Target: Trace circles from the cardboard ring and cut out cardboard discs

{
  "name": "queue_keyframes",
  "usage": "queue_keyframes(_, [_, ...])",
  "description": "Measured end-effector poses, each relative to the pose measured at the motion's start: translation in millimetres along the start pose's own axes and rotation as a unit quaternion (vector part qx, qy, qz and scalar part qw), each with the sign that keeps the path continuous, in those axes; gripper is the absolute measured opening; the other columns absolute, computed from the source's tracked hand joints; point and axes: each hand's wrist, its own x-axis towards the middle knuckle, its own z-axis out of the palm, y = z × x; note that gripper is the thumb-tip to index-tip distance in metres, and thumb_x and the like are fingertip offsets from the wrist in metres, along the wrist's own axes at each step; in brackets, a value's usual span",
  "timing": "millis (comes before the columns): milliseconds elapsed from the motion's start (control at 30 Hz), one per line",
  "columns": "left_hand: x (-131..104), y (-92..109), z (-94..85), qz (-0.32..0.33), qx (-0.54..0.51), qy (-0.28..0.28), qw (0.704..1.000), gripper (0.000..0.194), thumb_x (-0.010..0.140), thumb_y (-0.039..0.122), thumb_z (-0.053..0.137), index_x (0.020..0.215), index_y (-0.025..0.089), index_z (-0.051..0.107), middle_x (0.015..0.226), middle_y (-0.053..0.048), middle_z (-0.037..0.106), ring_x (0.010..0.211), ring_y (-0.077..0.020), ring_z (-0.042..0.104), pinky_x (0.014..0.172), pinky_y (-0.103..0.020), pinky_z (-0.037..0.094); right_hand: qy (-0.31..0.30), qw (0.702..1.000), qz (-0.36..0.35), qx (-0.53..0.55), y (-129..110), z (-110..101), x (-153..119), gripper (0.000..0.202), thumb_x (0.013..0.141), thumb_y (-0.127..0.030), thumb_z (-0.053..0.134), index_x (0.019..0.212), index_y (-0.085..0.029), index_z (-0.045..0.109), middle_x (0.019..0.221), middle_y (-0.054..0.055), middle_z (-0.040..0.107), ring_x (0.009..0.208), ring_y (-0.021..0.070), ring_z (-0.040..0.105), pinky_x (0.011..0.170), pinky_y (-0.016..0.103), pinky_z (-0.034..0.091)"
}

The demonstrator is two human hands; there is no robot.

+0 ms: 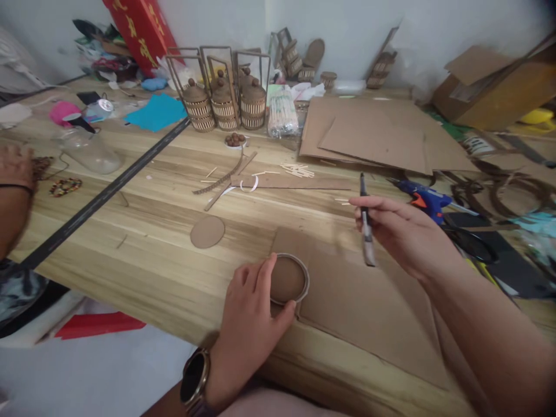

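Grey ring [307, 282] clasped by left hand [254, 307]; right hand [402, 233] clamped on slim tool [367, 236]

Wears a round wristwatch [195, 376] on the left wrist [212, 375], behind a bare left hand [253, 307]. Displays a dark, glossy dial [193, 375] within a smooth circular rim [207, 368] of gold to bronze tone. Continues into a dark band [197, 407] with a metallic sheen; cannot be confirmed as links or solid, owing to blur. Presents a bare right hand [399, 226], bare also at the right wrist [432, 269] and along the right forearm [482, 330]. Shows pale, pinkish fabric [282, 404] at the lower edge of view, soft in focus, garment type undetermined.
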Motion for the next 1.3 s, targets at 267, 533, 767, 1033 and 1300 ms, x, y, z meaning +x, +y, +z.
queue_keyframes(267, [1.2,-0.3,-2.5,-0.028,-0.036,-0.005,0.999,0.082,0.077,0.017,0.075,0.145,0.018,0.031,0.130,-0.016,0.061,0.115,-0.0357,0.056,0.096,-0.055,0.050,-0.153,0.875,0.105,0.447,-28.4,34.5,-33.1,0.025,0.082,-0.044,0.079,0.104,-0.032,0.078,0.068,-0.002,0.061,0.063,0.0153,0.061,0.060,0.028,0.054])
queue_keyframes(533, [2.1,0.5,-2.5,-0.049,-0.049,-0.010,0.998,0.091,0.074,0.021,0.078,0.150,0.017,0.027,0.128,-0.017,0.062,0.115,-0.0362,0.055,0.097,-0.055,0.050,-0.147,0.958,0.037,0.242,-32.5,72.2,-39.3,0.020,0.090,-0.042,0.067,0.093,-0.024,0.075,0.075,0.003,0.074,0.069,0.0193,0.069,0.062,0.030,0.057])
queue_keyframes(767, [1.9,0.0,-2.1,-0.038,-0.039,-0.001,0.998,0.090,0.074,0.021,0.077,0.150,0.017,0.027,0.130,-0.017,0.061,0.115,-0.0362,0.055,0.096,-0.054,0.051,-0.143,0.978,-0.005,0.152,-33.0,88.0,-43.7,0.013,0.085,-0.032,0.060,0.090,-0.024,0.069,0.073,0.001,0.072,0.063,0.0192,0.066,0.053,0.029,0.051])
queue_keyframes(1033, [1.5,-1.0,-1.2,-0.027,-0.029,0.000,0.999,0.090,0.075,0.022,0.077,0.149,0.016,0.027,0.133,-0.019,0.060,0.115,-0.0369,0.054,0.097,-0.056,0.051,-0.155,0.977,-0.043,0.141,-36.4,92.2,-46.5,0.013,0.085,-0.026,0.057,0.090,-0.022,0.069,0.077,-0.001,0.072,0.064,0.0157,0.065,0.055,0.025,0.049])
queue_keyframes(1300, [2.2,-0.5,-2.1,-0.034,-0.034,-0.010,0.999,0.089,0.076,0.021,0.076,0.149,0.018,0.026,0.132,-0.018,0.059,0.116,-0.0372,0.054,0.097,-0.057,0.051,-0.140,0.980,-0.081,0.115,-34.3,93.1,-44.1,0.014,0.086,-0.023,0.058,0.091,-0.024,0.070,0.088,0.001,0.077,0.078,0.0201,0.072,0.067,0.030,0.055])
